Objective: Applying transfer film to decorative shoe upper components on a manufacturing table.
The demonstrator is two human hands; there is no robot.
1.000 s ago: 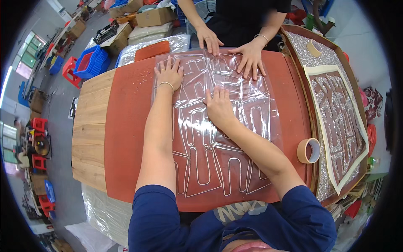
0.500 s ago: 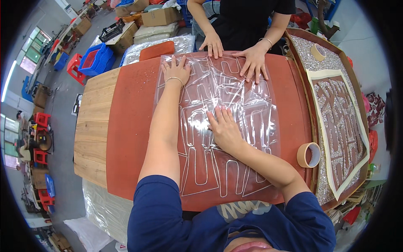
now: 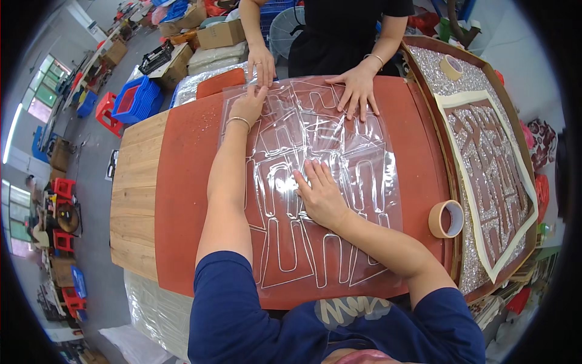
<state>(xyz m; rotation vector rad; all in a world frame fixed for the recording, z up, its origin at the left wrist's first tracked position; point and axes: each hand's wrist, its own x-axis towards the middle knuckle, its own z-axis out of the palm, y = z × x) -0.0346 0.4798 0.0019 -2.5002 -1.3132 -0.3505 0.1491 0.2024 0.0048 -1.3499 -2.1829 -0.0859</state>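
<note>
A clear plastic sheet (image 3: pixel 385 182) with silvery outlined shapes lies over the red-brown table top (image 3: pixel 188 200), shiny and wrinkled in its middle. My left hand (image 3: pixel 247 104) touches its far left part, fingers stretched toward the far edge, with a bracelet at the wrist. Flat on the sheet's middle rests my right hand (image 3: pixel 322 193), its fingers a little apart. Across the table, a co-worker's hand (image 3: pixel 262 65) is at the far left edge, close to my left fingertips. The co-worker's other hand (image 3: pixel 359 91) presses the far right part with spread fingers.
A tape roll (image 3: pixel 445 219) stands by the table's right side. Beyond it, a tray of glittering bits (image 3: pixel 433 64) holds a pale-framed cut-out stencil (image 3: pixel 451 121) and another tape roll (image 3: pixel 450 67). Wooden boards (image 3: pixel 136 200) adjoin on the left; blue crates (image 3: pixel 138 100) stand past them.
My left hand has drawn its fingers closer together near the far left edge. The co-worker's hand on that side has moved left toward it. The sheet has shifted slightly left.
</note>
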